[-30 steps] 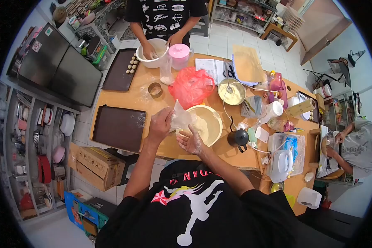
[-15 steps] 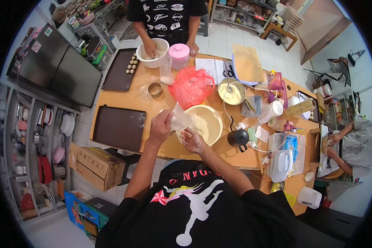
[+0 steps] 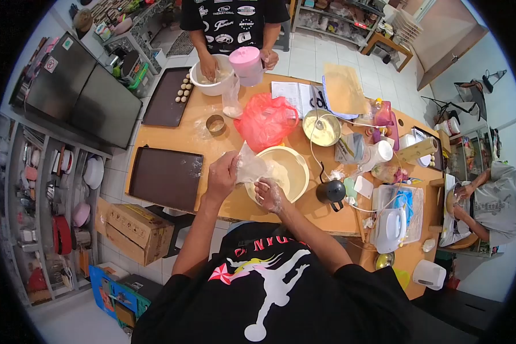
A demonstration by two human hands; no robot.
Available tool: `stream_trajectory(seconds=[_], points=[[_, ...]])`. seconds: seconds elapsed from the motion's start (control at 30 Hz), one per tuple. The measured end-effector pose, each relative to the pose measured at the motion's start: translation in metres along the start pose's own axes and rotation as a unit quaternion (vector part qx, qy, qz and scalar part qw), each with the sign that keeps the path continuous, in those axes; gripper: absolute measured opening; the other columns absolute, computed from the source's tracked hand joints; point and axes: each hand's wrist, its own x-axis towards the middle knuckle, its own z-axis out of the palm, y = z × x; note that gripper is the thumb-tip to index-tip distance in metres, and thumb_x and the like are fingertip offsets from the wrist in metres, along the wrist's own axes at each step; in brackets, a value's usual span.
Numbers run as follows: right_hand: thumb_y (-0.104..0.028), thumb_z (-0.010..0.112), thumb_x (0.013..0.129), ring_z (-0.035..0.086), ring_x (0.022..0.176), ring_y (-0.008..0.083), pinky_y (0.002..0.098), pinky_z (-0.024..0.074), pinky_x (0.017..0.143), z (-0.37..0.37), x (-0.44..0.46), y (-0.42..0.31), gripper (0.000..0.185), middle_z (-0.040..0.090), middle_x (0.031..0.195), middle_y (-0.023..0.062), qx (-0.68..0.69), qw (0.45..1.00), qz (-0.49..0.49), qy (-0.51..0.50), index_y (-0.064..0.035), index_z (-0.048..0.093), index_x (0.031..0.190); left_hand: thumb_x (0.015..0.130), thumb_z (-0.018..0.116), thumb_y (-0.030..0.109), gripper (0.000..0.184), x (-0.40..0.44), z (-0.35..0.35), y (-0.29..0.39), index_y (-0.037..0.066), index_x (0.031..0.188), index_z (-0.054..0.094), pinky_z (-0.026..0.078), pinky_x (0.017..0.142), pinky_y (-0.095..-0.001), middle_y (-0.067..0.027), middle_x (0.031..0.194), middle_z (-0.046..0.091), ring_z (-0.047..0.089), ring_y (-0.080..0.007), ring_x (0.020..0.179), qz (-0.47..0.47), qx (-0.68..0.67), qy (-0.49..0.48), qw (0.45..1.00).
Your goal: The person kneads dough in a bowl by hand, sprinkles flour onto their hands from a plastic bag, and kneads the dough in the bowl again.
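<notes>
My left hand (image 3: 223, 176) is closed on a clear plastic bag (image 3: 250, 165), held over the left rim of a cream bowl (image 3: 298, 172) with white powder in it. My right hand (image 3: 268, 195), dusted with flour, is at the bowl's near left edge, just below the bag. Its fingers are curled together, and anything between them is too small to make out. Beyond the bowl lies a red plastic bag (image 3: 265, 120). A metal ring (image 3: 215, 124) stands on the table to the left.
Two dark trays (image 3: 166, 178) lie at the left, the far one with several dough balls (image 3: 183, 88). A co-worker across the table has one hand in a white bowl (image 3: 212, 87) and the other at a pink-lidded jug (image 3: 246, 67). A black kettle (image 3: 330, 192) stands at the right.
My right hand has gone from spread to curled beside the bag. My left hand has barely moved. Across the table, the co-worker's hand has moved to the pink-lidded jug, which is now raised and tilted.
</notes>
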Motion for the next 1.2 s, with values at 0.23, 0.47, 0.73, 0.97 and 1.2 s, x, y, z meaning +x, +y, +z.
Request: stream_trajectory(seconds=[0.23,0.47,0.73,0.97,1.2], points=[[-0.028,0.061,0.089,0.056,0.077,0.0117,0.0272,0.0468,0.067,0.006,-0.009,-0.002,0.018,0.061,0.092,-0.001,-0.096,0.995,0.0,0.01,-0.0162,0.058,0.102,0.091,0.054,0.004,0.006,0.005,-0.003,0.005,-0.001,0.091,0.057,0.045,0.056,-0.0398,-0.0196,0.074,0.056,0.058,-0.038,0.064,-0.022,0.01,0.013,1.0],[-0.023,0.067,0.085,0.05,0.07,0.0109,0.0241,0.0431,0.057,0.015,-0.017,-0.005,0.02,0.056,0.089,0.0002,-0.106,0.993,-0.012,0.041,-0.0154,0.054,0.099,0.092,0.054,0.005,0.007,0.0,-0.002,0.001,-0.001,0.09,0.057,0.044,0.055,-0.0395,-0.0197,0.073,0.056,0.058,-0.0373,0.064,-0.046,0.011,0.028,0.998],[-0.022,0.064,0.087,0.041,0.053,0.0055,0.0188,0.0359,0.045,0.007,-0.012,-0.005,0.014,0.051,0.073,-0.0045,-0.139,0.99,-0.018,0.03,-0.0169,0.053,0.096,0.092,0.055,0.005,0.007,0.0,0.002,-0.003,-0.001,0.09,0.057,0.045,0.055,-0.0404,-0.0199,0.074,0.057,0.059,-0.0376,0.064,-0.007,0.028,0.045,0.999],[-0.018,0.062,0.087,0.047,0.059,0.0076,0.0189,0.0394,0.048,0.009,-0.016,-0.007,0.013,0.054,0.078,-0.0012,-0.173,0.981,-0.065,0.058,-0.0135,0.053,0.097,0.092,0.053,0.006,0.008,-0.007,0.005,-0.01,-0.001,0.092,0.056,0.044,0.055,-0.0392,-0.0207,0.072,0.055,0.057,-0.0369,0.062,-0.029,0.034,0.063,0.997],[-0.012,0.058,0.087,0.059,0.074,0.013,0.0279,0.051,0.059,0.002,-0.013,-0.008,0.006,0.056,0.082,0.0025,-0.363,0.883,-0.288,0.073,-0.0066,0.055,0.086,0.096,0.05,0.011,0.013,-0.054,0.016,-0.062,-0.001,0.093,0.054,0.044,0.056,-0.0374,-0.0165,0.07,0.058,0.058,-0.0274,0.061,-0.176,-0.004,0.115,0.978]])
